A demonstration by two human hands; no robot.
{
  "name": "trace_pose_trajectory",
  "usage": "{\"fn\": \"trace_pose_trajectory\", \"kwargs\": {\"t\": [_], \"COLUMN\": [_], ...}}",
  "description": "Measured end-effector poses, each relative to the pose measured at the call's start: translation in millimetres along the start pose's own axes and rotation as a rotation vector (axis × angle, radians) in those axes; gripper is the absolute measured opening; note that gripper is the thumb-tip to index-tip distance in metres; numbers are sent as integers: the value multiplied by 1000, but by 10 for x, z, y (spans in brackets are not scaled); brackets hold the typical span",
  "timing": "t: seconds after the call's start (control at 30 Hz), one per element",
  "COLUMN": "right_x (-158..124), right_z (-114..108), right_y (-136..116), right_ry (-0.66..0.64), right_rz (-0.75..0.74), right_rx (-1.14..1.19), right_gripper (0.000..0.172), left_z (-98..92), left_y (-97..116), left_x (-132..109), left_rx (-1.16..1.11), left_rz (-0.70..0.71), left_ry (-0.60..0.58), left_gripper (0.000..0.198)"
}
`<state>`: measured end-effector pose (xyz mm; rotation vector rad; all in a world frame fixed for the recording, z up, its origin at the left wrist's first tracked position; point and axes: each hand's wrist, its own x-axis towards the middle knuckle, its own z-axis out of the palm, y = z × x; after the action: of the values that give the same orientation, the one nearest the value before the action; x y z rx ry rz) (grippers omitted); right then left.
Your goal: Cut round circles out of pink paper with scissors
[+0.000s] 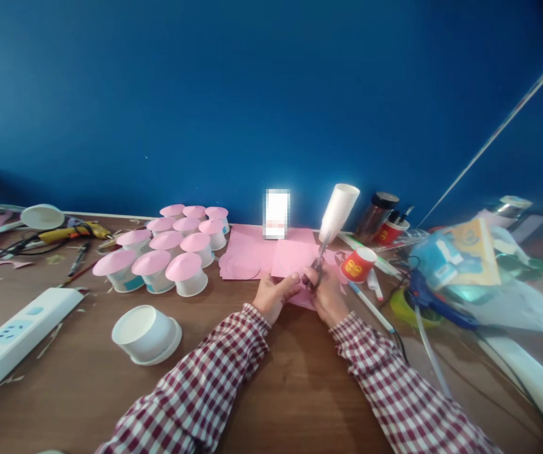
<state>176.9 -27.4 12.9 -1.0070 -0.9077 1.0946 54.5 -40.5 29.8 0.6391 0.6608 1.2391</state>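
Observation:
My right hand is closed around the handles of a pair of scissors, whose blades point up and away from me. Close beside it, my left hand pinches a piece of pink paper, with the thumb on top. Part of that piece is hidden by my fingers and the scissors. Beyond both hands lie larger pink paper sheets, with a rounded cut piece at their left. A tall stack of white paper cups stands just behind the scissors.
Several white cups with pink cone tops stand at the left. Nearer are a white tub, a power strip and a yellow glue gun. On the right are a red paper cup, a blue glue gun and plastic bags.

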Motion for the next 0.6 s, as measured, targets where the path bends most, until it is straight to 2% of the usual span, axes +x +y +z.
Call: {"fn": "trace_pose_trajectory", "kwargs": {"t": [0.17,0.27,0.37,0.43,0.5,0.6], "right_x": [-45,-64,-29,20,73,119], "right_z": [42,37,-53,-151,-254,-366], "right_y": [-11,-16,-59,-114,-171,-218], "right_ry": [-6,-89,-148,-119,-103,-139], "right_rz": [-41,-67,-167,-276,-309,-286], "right_rx": [-7,-123,-434,-740,-988,-1214], "right_gripper": [33,37,42,37,29,26], "left_z": [-43,-62,-118,-185,-259,-341], "left_y": [-56,-49,32,108,169,204], "left_x": [52,80,137,191,244,300], "left_rx": [0,54,38,13,-11,-42], "left_rz": [38,43,91,144,190,206], "left_ry": [99,180,323,413,446,479], "left_gripper": [39,38,36,35,34,32]}}
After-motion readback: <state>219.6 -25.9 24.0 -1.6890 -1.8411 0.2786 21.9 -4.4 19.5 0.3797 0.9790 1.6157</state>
